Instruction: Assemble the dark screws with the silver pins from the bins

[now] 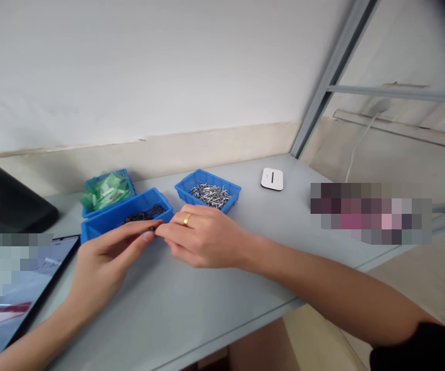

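My left hand (110, 252) pinches a small dark piece (151, 229) between thumb and fingers, just in front of a blue bin (106, 222) with dark screw-like parts (145, 214). Fingertips of my right hand (199, 236), which wears a gold ring, meet the left fingertips at that piece. The right fingers are closed together; what they grip, if anything, is hidden. Behind the right hand, a second blue bin (186, 186) holds many silver metal pins (210, 195).
A third blue bin (125, 178) with green plastic packets (108, 190) stands at the back left. A tablet-like screen (33, 304) and dark object (10, 198) are at left. A white device (272, 179) lies near the wall, beside a metal frame (323, 90).
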The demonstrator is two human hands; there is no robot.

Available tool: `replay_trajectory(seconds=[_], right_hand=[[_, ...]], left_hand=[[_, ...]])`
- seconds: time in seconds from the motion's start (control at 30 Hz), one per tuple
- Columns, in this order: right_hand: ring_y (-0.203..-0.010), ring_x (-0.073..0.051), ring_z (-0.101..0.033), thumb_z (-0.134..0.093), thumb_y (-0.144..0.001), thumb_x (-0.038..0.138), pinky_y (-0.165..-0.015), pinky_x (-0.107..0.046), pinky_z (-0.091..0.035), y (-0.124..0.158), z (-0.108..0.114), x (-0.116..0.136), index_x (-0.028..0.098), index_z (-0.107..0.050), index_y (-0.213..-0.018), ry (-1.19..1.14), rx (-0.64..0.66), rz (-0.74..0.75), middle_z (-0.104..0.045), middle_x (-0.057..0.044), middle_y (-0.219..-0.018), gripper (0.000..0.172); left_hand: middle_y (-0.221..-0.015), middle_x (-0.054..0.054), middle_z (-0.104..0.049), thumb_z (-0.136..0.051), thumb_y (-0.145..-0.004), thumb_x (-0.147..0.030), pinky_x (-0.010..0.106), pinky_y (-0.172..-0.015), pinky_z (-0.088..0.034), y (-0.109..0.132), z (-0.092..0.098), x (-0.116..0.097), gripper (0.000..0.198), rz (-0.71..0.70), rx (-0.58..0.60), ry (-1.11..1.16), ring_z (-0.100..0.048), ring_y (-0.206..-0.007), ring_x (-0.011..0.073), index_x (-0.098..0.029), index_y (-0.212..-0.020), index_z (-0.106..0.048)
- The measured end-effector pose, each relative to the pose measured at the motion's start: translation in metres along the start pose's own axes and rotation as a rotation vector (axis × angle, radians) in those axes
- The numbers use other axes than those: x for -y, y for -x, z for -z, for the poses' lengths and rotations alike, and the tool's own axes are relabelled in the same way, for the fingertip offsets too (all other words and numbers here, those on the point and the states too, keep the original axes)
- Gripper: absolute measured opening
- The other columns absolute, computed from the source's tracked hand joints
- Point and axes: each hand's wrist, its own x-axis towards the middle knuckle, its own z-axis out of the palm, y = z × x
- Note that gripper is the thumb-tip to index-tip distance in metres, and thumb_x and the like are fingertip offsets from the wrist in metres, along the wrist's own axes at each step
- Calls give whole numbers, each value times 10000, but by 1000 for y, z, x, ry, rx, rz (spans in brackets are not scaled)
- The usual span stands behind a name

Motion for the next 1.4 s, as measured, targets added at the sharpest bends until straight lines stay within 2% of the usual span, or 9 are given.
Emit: replay_trajectory(seconds=[0.17,0.3,0.4,0.5,0.57,0.73,1.03,1.23,1.4], right_hand=[[-897,-153,-581,-371,-990,163,-854,-293,-461,0,-9,-3,148,-619,-1099,-14,-11,37,-659,-48,-939,271],[-993,-133,-582,-386,-957,129,-940,-277,-450,2,-12,-10,153,-613,-1143,-20,-118,107,-644,-67,-1063,295],[-1034,-117,-563,-384,-951,173,-952,-256,-452,6,-9,-16,175,-606,-1159,-21,-272,326,-606,-63,-1139,305],[-934,-118,-550,-435,-960,307,-789,-247,-488,9,-8,-17,254,-615,-1117,-1,-471,570,-589,-13,-1132,245],[-893,-119,-537,-462,-944,269,-748,-251,-480,8,-8,-13,270,-627,-1099,41,-486,527,-591,1,-1107,226],[-922,-122,-531,-411,-916,133,-884,-258,-468,3,-8,-8,196,-670,-1052,-24,-218,332,-618,-41,-1051,300],[-937,-133,-520,-374,-963,116,-894,-244,-445,1,6,-11,197,-681,-1011,-87,-47,263,-618,-42,-1058,322],[-922,-119,-543,-367,-1011,165,-931,-248,-433,-1,4,-13,156,-655,-1008,-67,-62,240,-622,-59,-1048,288],[-919,-115,-576,-407,-1006,191,-910,-248,-446,0,0,-14,147,-658,-985,-34,-179,223,-648,-53,-1013,255]], left_hand=[[-828,-12,-805,-710,-768,-405,242,-674,-607,3,-2,6,190,-67,-63,43,-737,-712,179,-252,-856,-782],[-758,-54,-779,-701,-771,-306,165,-590,-569,2,-1,2,69,-156,-83,117,-702,-616,123,-272,-800,-754],[-743,-59,-739,-666,-798,-234,150,-590,-543,2,1,0,69,-278,-10,100,-675,-636,113,-274,-808,-722],[-734,-42,-697,-616,-827,-173,170,-603,-528,4,0,1,118,-390,141,111,-646,-651,124,-265,-839,-690],[-742,-29,-682,-599,-835,-159,192,-612,-528,6,-1,2,124,-419,252,136,-639,-659,136,-258,-847,-674],[-768,-35,-667,-603,-819,-121,197,-678,-531,5,-2,3,150,-393,325,150,-641,-729,139,-261,-833,-655],[-840,-22,-707,-663,-825,-151,201,-689,-539,-1,-4,10,135,-144,460,383,-648,-748,130,-266,-838,-732],[-787,-17,-719,-692,-836,-187,202,-670,-530,-3,-4,11,98,-119,428,419,-645,-726,137,-263,-807,-749],[-831,-6,-716,-685,-875,-290,236,-714,-524,-1,-3,26,57,-16,359,382,-642,-764,159,-268,-875,-738]])
